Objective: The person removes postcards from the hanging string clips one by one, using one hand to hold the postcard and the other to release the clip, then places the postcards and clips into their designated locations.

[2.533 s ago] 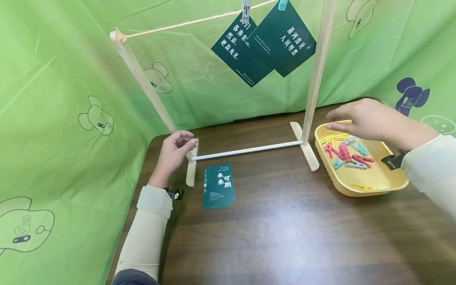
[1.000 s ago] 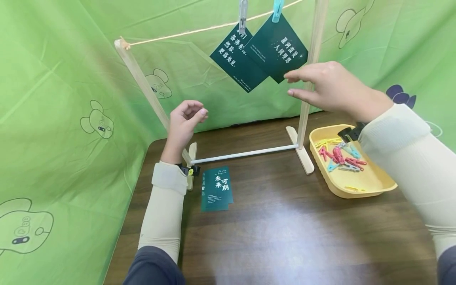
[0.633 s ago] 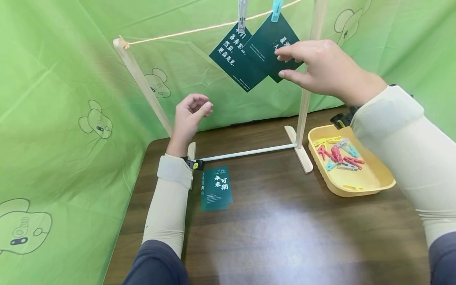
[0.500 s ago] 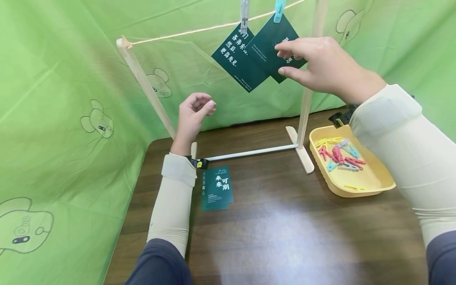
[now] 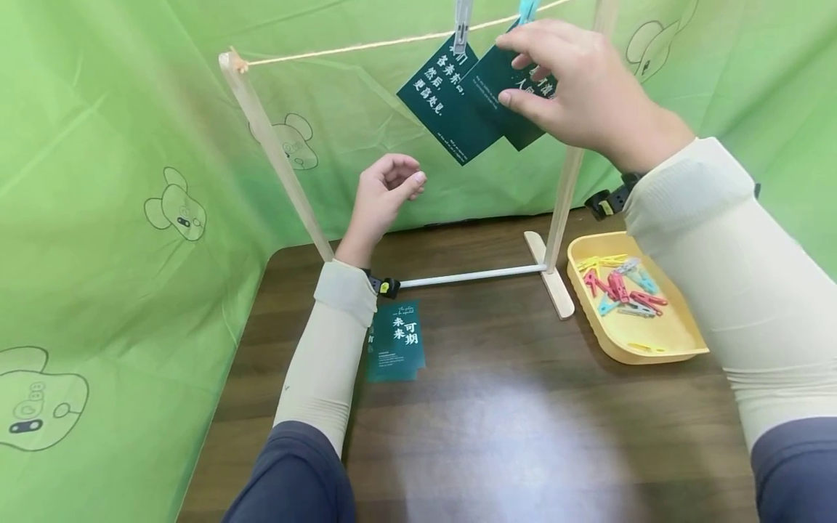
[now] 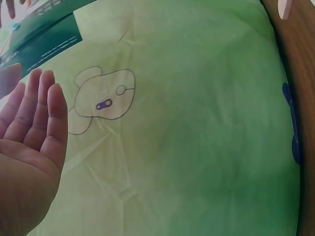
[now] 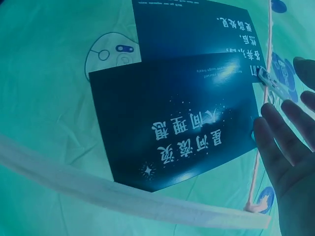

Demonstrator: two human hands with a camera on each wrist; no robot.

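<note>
Two dark green cards hang from a string (image 5: 353, 49) strung between two wooden posts. A grey clip (image 5: 462, 22) holds the left card (image 5: 441, 102) and a blue clip (image 5: 527, 9) holds the right card (image 5: 487, 91). My right hand (image 5: 516, 69) is raised in front of the right card just under the blue clip, with thumb and fingers spread and nothing pinched. In the right wrist view its straight fingers (image 7: 290, 147) reach the edge of that card (image 7: 182, 123) beside the clip (image 7: 273, 84). My left hand (image 5: 399, 178) hovers below the cards, loosely curled and empty; the left wrist view shows its palm (image 6: 34, 128).
A small stack of green cards (image 5: 397, 340) lies on the brown table beside my left forearm. At the right stands a yellow tray (image 5: 654, 350) with several coloured clips (image 5: 621, 287). The left post (image 5: 277, 156), right post (image 5: 565, 189) and white base rod (image 5: 471, 274) form the rack. Green cloth walls surround the table.
My right hand left the tray and rose to the right hanging card near the blue clip. My left hand lifted off the rack's left foot into the air.
</note>
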